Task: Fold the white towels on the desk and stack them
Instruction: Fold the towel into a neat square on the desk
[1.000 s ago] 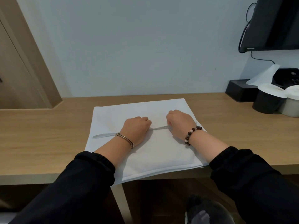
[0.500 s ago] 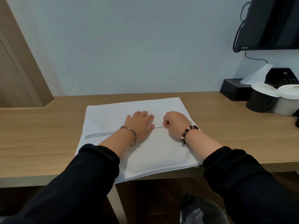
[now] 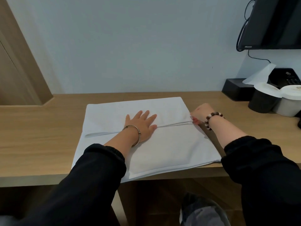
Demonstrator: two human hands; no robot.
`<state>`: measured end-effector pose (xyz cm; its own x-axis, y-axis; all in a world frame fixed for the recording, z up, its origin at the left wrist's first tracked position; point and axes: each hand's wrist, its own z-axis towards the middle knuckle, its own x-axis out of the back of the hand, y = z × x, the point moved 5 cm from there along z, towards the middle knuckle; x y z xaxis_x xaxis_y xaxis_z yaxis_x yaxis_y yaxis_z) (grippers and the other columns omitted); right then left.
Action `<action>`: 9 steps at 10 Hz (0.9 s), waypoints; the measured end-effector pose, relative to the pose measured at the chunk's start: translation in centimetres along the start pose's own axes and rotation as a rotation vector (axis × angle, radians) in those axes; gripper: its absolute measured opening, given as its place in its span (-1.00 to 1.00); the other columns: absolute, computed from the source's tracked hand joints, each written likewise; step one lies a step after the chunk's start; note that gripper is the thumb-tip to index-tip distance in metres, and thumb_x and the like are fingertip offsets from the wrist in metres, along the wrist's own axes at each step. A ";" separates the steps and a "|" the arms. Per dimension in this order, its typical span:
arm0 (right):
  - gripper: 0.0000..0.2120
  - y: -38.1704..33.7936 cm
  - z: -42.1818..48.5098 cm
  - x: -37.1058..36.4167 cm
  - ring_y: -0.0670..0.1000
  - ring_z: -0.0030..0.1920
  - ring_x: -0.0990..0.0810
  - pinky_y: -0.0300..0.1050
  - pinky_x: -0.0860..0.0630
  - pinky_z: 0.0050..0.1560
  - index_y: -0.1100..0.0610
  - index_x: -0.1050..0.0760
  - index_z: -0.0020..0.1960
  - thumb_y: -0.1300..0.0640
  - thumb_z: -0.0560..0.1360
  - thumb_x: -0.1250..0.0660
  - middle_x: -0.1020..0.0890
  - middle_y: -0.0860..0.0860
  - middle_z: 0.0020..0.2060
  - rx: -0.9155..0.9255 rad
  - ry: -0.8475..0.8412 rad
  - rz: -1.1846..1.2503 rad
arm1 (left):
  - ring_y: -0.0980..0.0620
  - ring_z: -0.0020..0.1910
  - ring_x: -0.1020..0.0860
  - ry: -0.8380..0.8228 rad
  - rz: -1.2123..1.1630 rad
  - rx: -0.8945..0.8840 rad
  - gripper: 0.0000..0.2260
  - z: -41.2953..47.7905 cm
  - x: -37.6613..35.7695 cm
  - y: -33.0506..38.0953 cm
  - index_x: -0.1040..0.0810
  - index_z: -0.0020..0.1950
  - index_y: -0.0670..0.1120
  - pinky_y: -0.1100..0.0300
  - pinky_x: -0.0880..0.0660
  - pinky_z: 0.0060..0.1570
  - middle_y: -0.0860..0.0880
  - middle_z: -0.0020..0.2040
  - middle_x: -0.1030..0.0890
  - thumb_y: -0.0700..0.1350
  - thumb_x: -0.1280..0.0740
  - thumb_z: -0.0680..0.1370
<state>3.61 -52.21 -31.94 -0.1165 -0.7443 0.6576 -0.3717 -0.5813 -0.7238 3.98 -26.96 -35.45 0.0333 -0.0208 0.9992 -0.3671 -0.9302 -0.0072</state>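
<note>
White towel [image 3: 171, 144] lying half folded on the wooden surface [image 3: 40, 144], near edge overhanging, left hand [image 3: 141, 126] flat on the fold with fingers [image 3: 147, 114] spread, right hand [image 3: 200, 114] pinching the fold's right end, two lidded cups [image 3: 262, 101] at far right.

My right hand [image 3: 201, 113] curls at the white towel [image 3: 171, 144] corner, fingers [image 3: 195, 120] partly hidden beneath it. My left sleeve [image 3: 101, 160] covers its near edge. The television [image 3: 276, 22] runs off frame.

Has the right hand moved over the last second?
Yes: the right hand slid rightward along the folded white towel, from its middle to its right edge.
</note>
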 end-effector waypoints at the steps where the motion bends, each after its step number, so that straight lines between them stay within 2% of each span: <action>1: -0.73 -0.5 -0.6 0.0 0.07 -0.51 -0.46 -0.17 -0.43 -0.41 0.27 -0.44 -0.31 0.13 0.50 -0.26 -0.52 0.17 -0.43 -0.013 -0.017 -0.185 | 0.03 0.53 0.15 -0.002 0.002 0.007 -0.52 0.0 0.0 0.1 0.14 0.52 0.24 -0.24 0.13 0.40 0.13 0.56 0.13 0.22 0.15 0.60; 2: -0.71 -0.8 -1.4 0.4 0.01 -0.65 -0.39 -0.31 -0.35 -0.59 0.27 -0.46 -0.33 0.11 0.49 -0.29 -0.53 0.10 -0.49 -0.016 -0.004 -0.269 | 0.02 0.53 0.15 0.013 -0.003 0.005 -0.52 0.1 0.0 0.1 0.13 0.52 0.23 -0.24 0.13 0.41 0.13 0.56 0.13 0.21 0.15 0.60; 4: -0.68 -0.3 -1.3 0.7 -0.01 -0.52 -0.41 -0.25 -0.35 -0.52 0.23 -0.49 -0.30 0.02 0.51 -0.35 -0.52 0.06 -0.48 -0.079 -0.046 -0.160 | 0.02 0.53 0.15 0.020 -0.012 0.007 -0.52 0.0 -0.1 0.1 0.13 0.52 0.23 -0.24 0.14 0.40 0.12 0.56 0.12 0.21 0.15 0.60; 5: -0.70 -0.3 -1.1 0.6 -0.02 -0.47 -0.45 -0.19 -0.40 -0.46 0.24 -0.49 -0.29 0.06 0.51 -0.38 -0.53 0.05 -0.46 -0.085 -0.081 -0.081 | 0.03 0.53 0.15 0.020 -0.013 0.010 -0.53 0.0 0.0 0.1 0.13 0.52 0.24 -0.24 0.14 0.40 0.12 0.56 0.13 0.21 0.15 0.60; 7: -0.69 0.1 -1.1 0.2 -0.02 -0.47 -0.42 -0.21 -0.37 -0.47 0.25 -0.48 -0.28 0.07 0.54 -0.33 -0.52 0.06 -0.45 -0.117 -0.135 -0.131 | 0.03 0.53 0.15 0.015 -0.014 0.015 -0.53 -0.1 0.1 0.2 0.13 0.52 0.23 -0.24 0.14 0.40 0.12 0.56 0.13 0.20 0.15 0.61; 9: -0.68 0.4 -1.0 -0.3 0.04 -0.41 -0.42 -0.15 -0.38 -0.37 0.25 -0.47 -0.30 0.08 0.55 -0.30 -0.50 0.10 -0.40 -0.104 -0.101 -0.206 | 0.04 0.53 0.16 0.012 -0.014 0.020 -0.53 -0.1 0.1 0.2 0.13 0.52 0.24 -0.23 0.15 0.41 0.13 0.56 0.13 0.20 0.15 0.61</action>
<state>2.62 -51.87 -32.26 0.0622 -0.6454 0.7613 -0.4714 -0.6914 -0.5476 3.77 -27.10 -35.38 0.0269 -0.0029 0.9996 -0.3484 -0.9373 0.0067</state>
